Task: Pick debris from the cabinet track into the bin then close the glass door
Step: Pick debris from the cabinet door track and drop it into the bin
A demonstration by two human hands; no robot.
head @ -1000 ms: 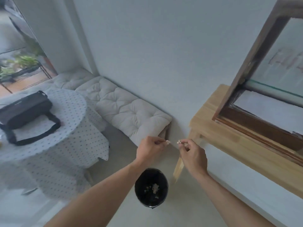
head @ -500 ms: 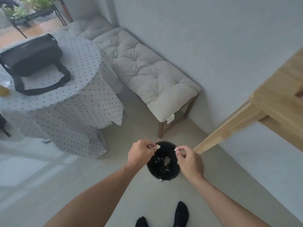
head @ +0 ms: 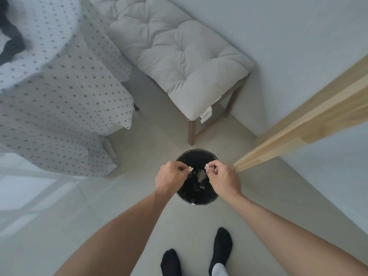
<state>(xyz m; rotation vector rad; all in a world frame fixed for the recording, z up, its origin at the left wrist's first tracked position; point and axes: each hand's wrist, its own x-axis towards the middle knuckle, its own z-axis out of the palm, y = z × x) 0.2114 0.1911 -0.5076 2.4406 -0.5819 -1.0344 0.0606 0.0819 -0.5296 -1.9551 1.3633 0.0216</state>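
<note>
A round black bin (head: 196,156) stands on the floor straight below me, with pale scraps lying in its bottom (head: 201,175). My left hand (head: 171,176) hovers over the bin's left rim and pinches a small white piece of debris (head: 190,168) between thumb and fingertip. My right hand (head: 224,177) is over the right rim, pinching another white piece of debris (head: 207,166). The two scraps hang side by side above the bin's opening. The cabinet, its track and its glass door are out of view.
A light wooden table leg (head: 278,146) slants down to the bin's right. A cushioned bench (head: 179,56) stands against the wall behind the bin. A table draped in a dotted cloth (head: 49,86) fills the left. My feet in black socks (head: 199,255) are at the bottom.
My view has tilted down from the cabinet to the floor. Both hands, each holding its scrap, have come to lie over the bin's opening.
</note>
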